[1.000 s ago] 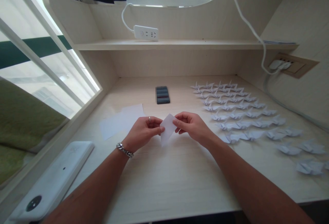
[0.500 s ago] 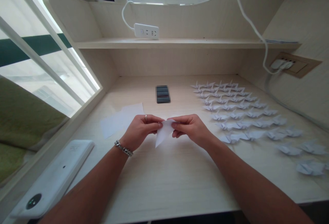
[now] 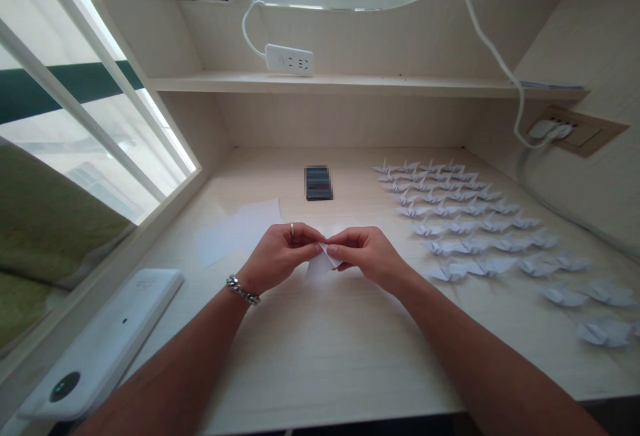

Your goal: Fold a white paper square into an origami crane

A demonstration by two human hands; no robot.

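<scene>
Between my hands, above the middle of the desk, is a small folded piece of white paper [image 3: 323, 264]. My left hand [image 3: 285, 253] pinches its upper edge between thumb and fingers; a ring and a chain bracelet are on that side. From the other side my right hand [image 3: 367, 251] pinches the paper, fingertips almost touching those of the left. A diagonal fold edge shows below the thumbs, and the fingers hide the top of the paper. Flat white sheets [image 3: 237, 229] lie on the desk just beyond my left hand.
Rows of white paper cranes [image 3: 460, 209] cover the desk's right side. A dark pixelated object [image 3: 319, 183] lies near the back. On the left stands a long white device [image 3: 105, 343]. A power strip [image 3: 289, 61] rests on the shelf [image 3: 360, 86], and a white cable [image 3: 493, 49] runs to the wall socket [image 3: 583, 131].
The paper has turned and now shows a diagonal fold, where before a long point hung down. My hands have drawn closer together. The view has shifted slightly.
</scene>
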